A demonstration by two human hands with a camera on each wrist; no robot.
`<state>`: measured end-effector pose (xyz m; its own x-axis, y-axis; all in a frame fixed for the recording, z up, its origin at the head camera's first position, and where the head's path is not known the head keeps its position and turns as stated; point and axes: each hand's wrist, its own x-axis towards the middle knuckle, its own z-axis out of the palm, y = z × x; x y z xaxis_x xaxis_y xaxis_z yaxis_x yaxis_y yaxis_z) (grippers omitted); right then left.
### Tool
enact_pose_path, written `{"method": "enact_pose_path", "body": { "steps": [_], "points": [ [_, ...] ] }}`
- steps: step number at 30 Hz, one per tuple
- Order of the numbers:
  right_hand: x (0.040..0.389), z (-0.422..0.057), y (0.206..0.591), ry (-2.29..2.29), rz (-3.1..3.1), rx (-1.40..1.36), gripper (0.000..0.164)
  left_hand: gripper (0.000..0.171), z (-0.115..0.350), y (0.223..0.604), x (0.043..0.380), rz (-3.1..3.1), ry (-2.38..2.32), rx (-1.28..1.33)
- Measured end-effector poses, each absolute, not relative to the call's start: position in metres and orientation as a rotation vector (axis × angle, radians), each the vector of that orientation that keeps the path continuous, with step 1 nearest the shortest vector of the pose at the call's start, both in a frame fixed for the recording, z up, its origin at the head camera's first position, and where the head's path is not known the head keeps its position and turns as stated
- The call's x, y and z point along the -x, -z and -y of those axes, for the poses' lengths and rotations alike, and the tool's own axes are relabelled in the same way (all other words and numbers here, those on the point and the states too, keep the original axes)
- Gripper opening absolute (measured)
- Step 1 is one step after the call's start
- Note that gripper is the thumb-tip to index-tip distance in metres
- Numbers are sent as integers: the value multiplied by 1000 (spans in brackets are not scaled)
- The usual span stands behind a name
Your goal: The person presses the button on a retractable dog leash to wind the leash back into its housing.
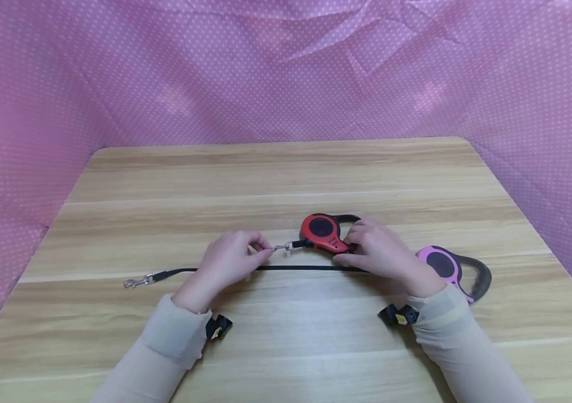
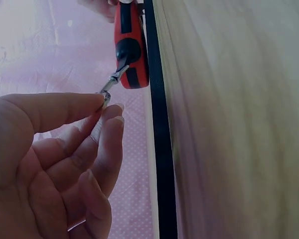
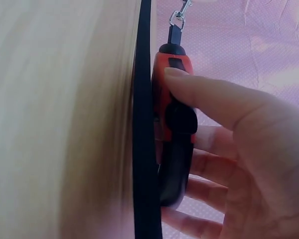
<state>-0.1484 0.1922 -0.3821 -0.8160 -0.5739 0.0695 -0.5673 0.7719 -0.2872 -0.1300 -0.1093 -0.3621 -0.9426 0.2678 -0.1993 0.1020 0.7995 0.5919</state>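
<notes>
A red and black retractable dog leash [image 1: 323, 232] is near the middle of the table. My right hand [image 1: 379, 249] holds it by the handle end; in the right wrist view the thumb [image 3: 189, 87] lies on the red casing and the fingers [image 3: 212, 169] curl behind the black handle. My left hand [image 1: 230, 257] pinches the end of its metal snap clip [image 2: 112, 82] between thumb and forefinger. Only a short piece of black strap shows between clip and casing. A second leash's black strap [image 1: 306, 268] stretches below both hands, passing under the left wrist.
A pink retractable leash [image 1: 442, 263] with a grey handle lies beside my right wrist, partly hidden by it. At the left, the long strap ends in a metal clip [image 1: 137, 281]. Pink dotted cloth [image 1: 286, 84] hangs around the wooden table [image 1: 286, 184].
</notes>
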Motion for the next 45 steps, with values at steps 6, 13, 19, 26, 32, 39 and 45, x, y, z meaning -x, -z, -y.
{"method": "enact_pose_path", "body": {
  "steps": [6, 13, 19, 26, 32, 39, 45],
  "points": [
    [148, -191, 384, 463, -2938, 966, 31, 12, 108, 364, 129, -2719, -855, -267],
    [145, -189, 384, 499, -2908, 904, 28, 11, 107, 365, 129, -2727, -838, -252],
    [142, -189, 381, 553, -2841, 818, 23, 10, 107, 365, 129, -2724, -827, -230],
    [143, -192, 380, 581, -2812, 820, 21, 9, 108, 367, 129, -2736, -810, -254],
    [144, -191, 381, 605, -2815, 809, 23, 9, 107, 368, 129, -2742, -794, -274],
    [146, -192, 381, 610, -2806, 777, 24, 10, 106, 368, 129, -2749, -774, -282],
    [147, -194, 381, 617, -2816, 733, 25, 11, 106, 370, 129, -2749, -751, -287]
  ]
}}
